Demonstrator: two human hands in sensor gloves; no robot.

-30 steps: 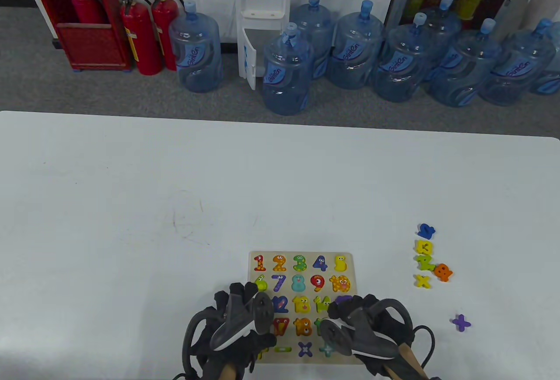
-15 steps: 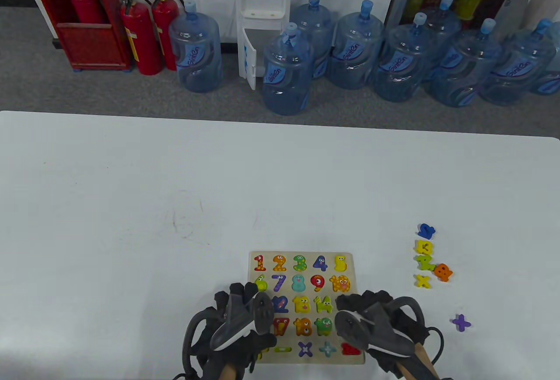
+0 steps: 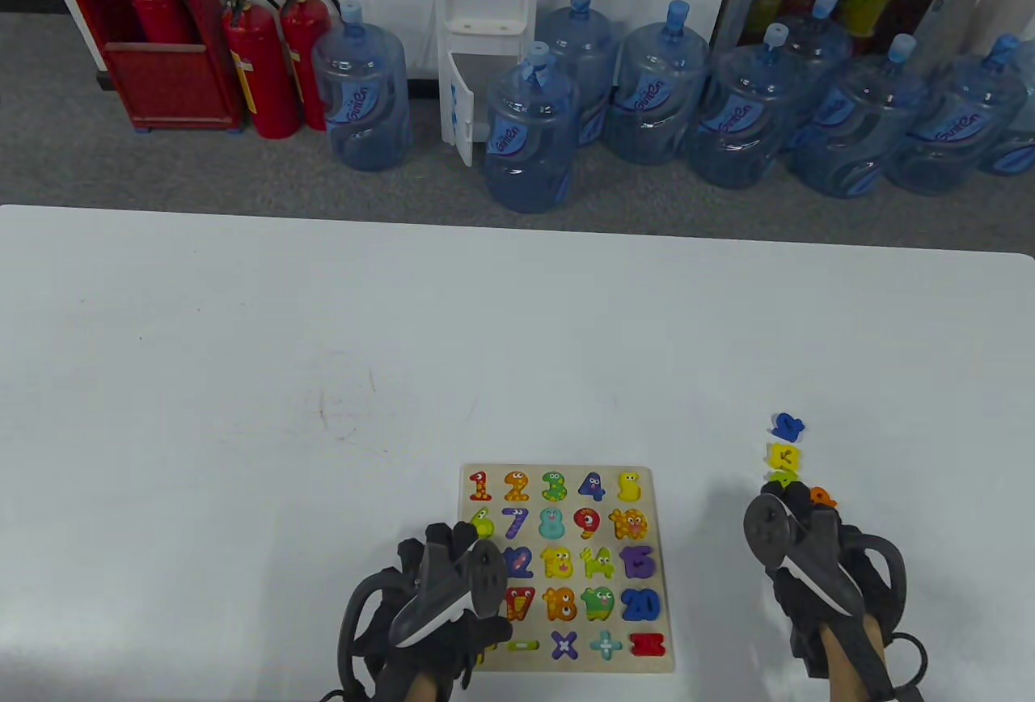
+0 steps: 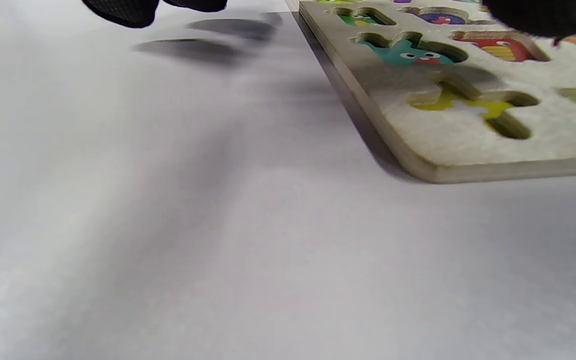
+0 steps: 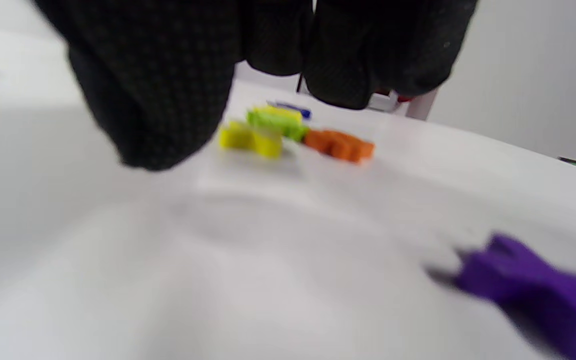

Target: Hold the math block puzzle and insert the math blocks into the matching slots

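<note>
The wooden puzzle board lies flat near the table's front edge, most of its slots filled with coloured number blocks. My left hand rests on the board's left edge with its fingers laid over it. In the left wrist view the board's corner shows several empty recessed slots. My right hand hovers right of the board, fingertips at the loose blocks, holding nothing. Loose are a blue block, a yellow block, a green block and an orange block. A purple plus block lies near the right wrist.
The white table stretches wide to the left and beyond the board. On the floor past its far edge stand water bottles, a dispenser and fire extinguishers.
My right hand left the board's right side and moved right to the loose blocks, uncovering the purple 15, blue 20 and red equals block. It now covers the yellow cross block. The left hand stayed put.
</note>
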